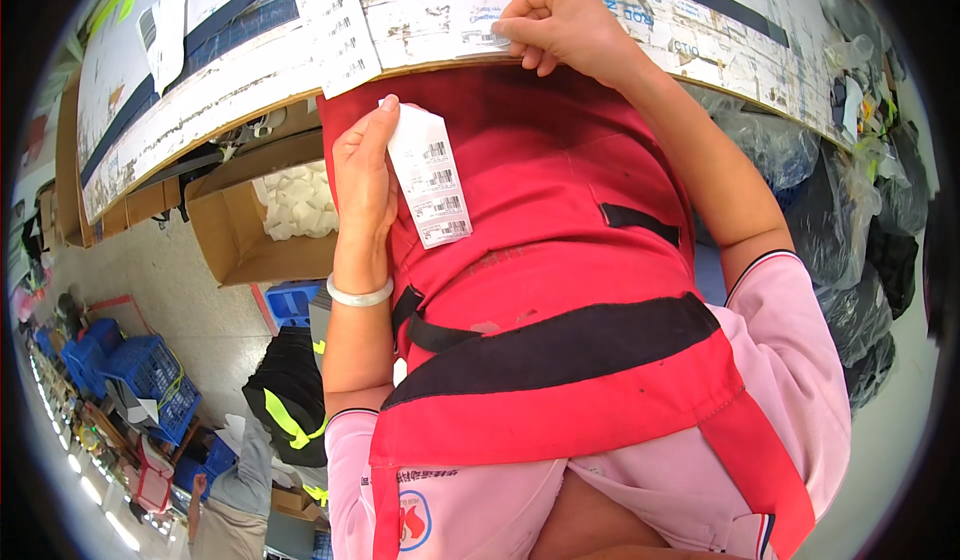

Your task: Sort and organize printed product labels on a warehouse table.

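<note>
My left hand is closed on a strip of white barcode labels, pinched at its upper end under the thumb. The strip hangs down in front of my red apron. Over the front edge of the worn white table, my right hand has its thumb and forefinger pressed together on a small pale label, partly covered by the fingertips. Its other fingers are curled. Between the two hands, a longer sheet of barcode labels lies on the table and overhangs the edge.
Another white label strip lies on the table's left. Below that side stands an open cardboard box with white pieces inside. Plastic bags are heaped at the right. Blue crates and another person are at the lower left.
</note>
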`<act>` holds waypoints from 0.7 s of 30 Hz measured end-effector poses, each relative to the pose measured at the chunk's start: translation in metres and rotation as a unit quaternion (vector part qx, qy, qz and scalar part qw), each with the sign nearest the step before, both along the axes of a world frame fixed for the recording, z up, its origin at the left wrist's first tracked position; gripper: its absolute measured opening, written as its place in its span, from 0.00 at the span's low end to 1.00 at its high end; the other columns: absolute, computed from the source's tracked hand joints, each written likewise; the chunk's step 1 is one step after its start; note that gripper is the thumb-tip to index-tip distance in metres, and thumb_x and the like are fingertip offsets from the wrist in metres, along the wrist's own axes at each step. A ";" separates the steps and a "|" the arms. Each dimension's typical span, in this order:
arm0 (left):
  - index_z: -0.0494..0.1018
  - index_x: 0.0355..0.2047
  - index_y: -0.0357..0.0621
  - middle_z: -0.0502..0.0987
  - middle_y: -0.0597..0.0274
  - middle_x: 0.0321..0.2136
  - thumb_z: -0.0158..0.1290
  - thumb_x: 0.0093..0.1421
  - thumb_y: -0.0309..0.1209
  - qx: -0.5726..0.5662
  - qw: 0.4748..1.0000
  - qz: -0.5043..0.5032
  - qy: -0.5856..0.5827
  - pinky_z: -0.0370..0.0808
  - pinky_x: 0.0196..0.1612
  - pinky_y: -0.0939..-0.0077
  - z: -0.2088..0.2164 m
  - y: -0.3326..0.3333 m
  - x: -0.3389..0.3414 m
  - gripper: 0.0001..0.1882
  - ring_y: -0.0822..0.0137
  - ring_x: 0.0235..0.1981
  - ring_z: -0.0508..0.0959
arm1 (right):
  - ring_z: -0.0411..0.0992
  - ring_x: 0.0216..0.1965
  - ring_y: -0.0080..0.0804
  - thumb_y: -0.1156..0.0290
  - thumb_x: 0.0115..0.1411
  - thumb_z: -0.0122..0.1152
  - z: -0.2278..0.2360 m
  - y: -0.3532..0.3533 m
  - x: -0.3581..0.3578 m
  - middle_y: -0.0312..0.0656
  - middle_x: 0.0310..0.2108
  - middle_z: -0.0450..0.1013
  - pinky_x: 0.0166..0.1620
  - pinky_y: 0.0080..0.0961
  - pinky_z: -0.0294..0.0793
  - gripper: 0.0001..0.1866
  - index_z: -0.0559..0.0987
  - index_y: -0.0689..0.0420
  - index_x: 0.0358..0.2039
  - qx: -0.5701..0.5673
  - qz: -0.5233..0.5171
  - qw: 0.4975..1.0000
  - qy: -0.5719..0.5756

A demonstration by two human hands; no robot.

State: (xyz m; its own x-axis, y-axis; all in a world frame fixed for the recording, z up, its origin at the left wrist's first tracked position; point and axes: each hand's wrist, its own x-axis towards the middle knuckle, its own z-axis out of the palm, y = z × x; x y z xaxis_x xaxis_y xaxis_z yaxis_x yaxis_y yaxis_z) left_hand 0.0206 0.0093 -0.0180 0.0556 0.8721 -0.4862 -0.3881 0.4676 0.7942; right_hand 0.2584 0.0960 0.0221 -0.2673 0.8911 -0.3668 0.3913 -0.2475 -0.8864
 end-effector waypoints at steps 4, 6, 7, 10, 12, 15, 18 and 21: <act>0.77 0.33 0.33 0.78 0.61 0.25 0.48 0.64 0.36 0.001 1.000 0.000 -0.007 0.73 0.29 0.82 -0.002 0.002 0.005 0.16 0.74 0.23 0.76 | 0.71 0.21 0.18 0.65 0.59 0.60 0.003 0.000 -0.001 0.35 0.21 0.73 0.22 0.14 0.72 0.11 0.78 0.61 0.32 0.016 -0.001 1.000 -0.022; 0.77 0.33 0.33 0.78 0.61 0.25 0.49 0.64 0.35 -0.001 1.000 0.003 -0.009 0.72 0.30 0.82 0.001 0.001 0.005 0.15 0.73 0.24 0.76 | 0.71 0.21 0.18 0.65 0.60 0.59 0.003 -0.002 0.002 0.36 0.22 0.73 0.22 0.14 0.71 0.11 0.78 0.62 0.33 0.005 -0.008 1.000 0.012; 0.77 0.33 0.33 0.78 0.62 0.25 0.49 0.64 0.35 -0.003 1.000 0.008 -0.006 0.72 0.30 0.82 0.001 -0.001 0.004 0.15 0.74 0.24 0.76 | 0.71 0.21 0.18 0.65 0.60 0.59 0.003 -0.006 0.003 0.36 0.22 0.73 0.22 0.14 0.71 0.11 0.79 0.62 0.33 0.012 -0.002 0.999 0.039; 0.77 0.32 0.34 0.78 0.63 0.25 0.49 0.64 0.35 0.007 1.000 -0.004 -0.011 0.71 0.29 0.83 0.006 -0.003 0.001 0.15 0.75 0.24 0.75 | 0.70 0.21 0.17 0.65 0.60 0.59 0.010 -0.007 0.021 0.35 0.22 0.73 0.23 0.13 0.70 0.11 0.79 0.61 0.34 0.026 -0.019 0.997 0.075; 0.77 0.32 0.34 0.78 0.63 0.24 0.49 0.64 0.36 0.008 1.000 -0.007 -0.011 0.70 0.29 0.83 0.007 -0.002 0.000 0.15 0.75 0.24 0.75 | 0.70 0.21 0.16 0.65 0.60 0.59 0.015 -0.003 0.045 0.34 0.23 0.73 0.24 0.13 0.69 0.10 0.79 0.60 0.34 0.065 -0.051 0.995 0.058; 0.78 0.31 0.35 0.79 0.62 0.25 0.49 0.65 0.36 0.005 1.000 -0.006 -0.003 0.72 0.30 0.83 0.006 -0.003 -0.001 0.15 0.75 0.24 0.76 | 0.70 0.22 0.16 0.64 0.59 0.60 0.010 0.020 0.098 0.32 0.22 0.72 0.25 0.13 0.68 0.10 0.80 0.58 0.33 0.138 -0.148 0.979 -0.013; 0.77 0.31 0.35 0.79 0.62 0.25 0.49 0.65 0.36 -0.006 1.000 -0.013 -0.009 0.71 0.29 0.83 0.005 -0.001 0.002 0.16 0.75 0.24 0.76 | 0.70 0.21 0.20 0.64 0.57 0.62 0.015 0.040 0.137 0.35 0.20 0.72 0.24 0.17 0.68 0.10 0.78 0.59 0.30 0.130 -0.206 0.967 -0.076; 0.77 0.31 0.35 0.78 0.62 0.24 0.49 0.65 0.36 -0.012 1.000 -0.011 -0.006 0.71 0.28 0.83 0.005 0.000 0.005 0.16 0.75 0.23 0.76 | 0.69 0.18 0.21 0.67 0.56 0.61 0.005 0.058 0.155 0.37 0.19 0.73 0.22 0.18 0.68 0.09 0.77 0.61 0.28 0.119 -0.225 0.962 -0.094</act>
